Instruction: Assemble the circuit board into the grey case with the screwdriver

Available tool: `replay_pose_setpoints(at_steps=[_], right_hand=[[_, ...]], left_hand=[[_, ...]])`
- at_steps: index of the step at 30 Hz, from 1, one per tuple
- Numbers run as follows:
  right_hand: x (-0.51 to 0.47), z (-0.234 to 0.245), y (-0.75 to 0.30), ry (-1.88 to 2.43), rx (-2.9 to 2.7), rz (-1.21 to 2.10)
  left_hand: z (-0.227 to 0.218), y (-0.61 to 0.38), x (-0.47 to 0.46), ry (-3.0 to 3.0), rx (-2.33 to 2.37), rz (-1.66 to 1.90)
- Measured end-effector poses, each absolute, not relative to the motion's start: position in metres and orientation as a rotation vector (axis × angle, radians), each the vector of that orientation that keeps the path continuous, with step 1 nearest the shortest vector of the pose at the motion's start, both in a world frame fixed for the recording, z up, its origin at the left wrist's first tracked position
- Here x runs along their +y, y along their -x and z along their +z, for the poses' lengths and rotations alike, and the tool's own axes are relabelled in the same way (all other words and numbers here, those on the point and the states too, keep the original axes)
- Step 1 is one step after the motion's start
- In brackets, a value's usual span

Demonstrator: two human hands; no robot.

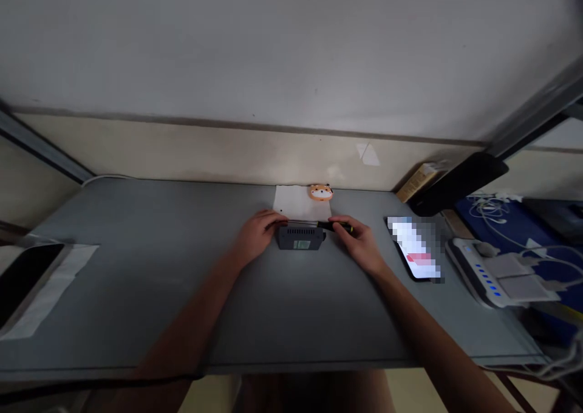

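Note:
A small dark grey box-shaped device (300,238) with a pale label on its front stands on the grey table (159,267), near the middle. My left hand (257,234) wraps its fingers over the device's left end. My right hand (359,238) is closed round a thin black tool with a yellow tip (334,225), whose end reaches the device's upper right corner. A white sheet of paper (294,201) lies just behind the device. On its right corner rests a small orange animal-face object (321,192).
A lit phone (416,249) lies right of my right hand. Further right is a white charging hub (483,270) with blue lights and cables. A dark tablet (25,276) on white paper lies at the left edge. A black lamp head (460,182) leans back right.

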State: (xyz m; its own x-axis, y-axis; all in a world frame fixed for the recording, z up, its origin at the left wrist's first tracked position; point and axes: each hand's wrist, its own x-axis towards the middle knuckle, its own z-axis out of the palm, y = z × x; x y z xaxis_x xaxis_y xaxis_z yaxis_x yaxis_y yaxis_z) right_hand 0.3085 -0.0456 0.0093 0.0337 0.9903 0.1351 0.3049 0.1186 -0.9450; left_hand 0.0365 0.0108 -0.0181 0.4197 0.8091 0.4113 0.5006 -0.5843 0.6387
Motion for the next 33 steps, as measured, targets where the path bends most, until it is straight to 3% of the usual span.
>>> replay_pose_setpoints(at_steps=[18, 33], right_hand=[[-0.053, 0.014, -0.296, 1.459, -1.458, 0.840], [-0.058, 0.018, -0.296, 1.507, -1.293, 0.967]], left_hand=[[-0.019, -0.040, 0.010, -2.265, 1.172, 0.919], [-0.021, -0.040, 0.008, -2.122, 1.171, 0.925]])
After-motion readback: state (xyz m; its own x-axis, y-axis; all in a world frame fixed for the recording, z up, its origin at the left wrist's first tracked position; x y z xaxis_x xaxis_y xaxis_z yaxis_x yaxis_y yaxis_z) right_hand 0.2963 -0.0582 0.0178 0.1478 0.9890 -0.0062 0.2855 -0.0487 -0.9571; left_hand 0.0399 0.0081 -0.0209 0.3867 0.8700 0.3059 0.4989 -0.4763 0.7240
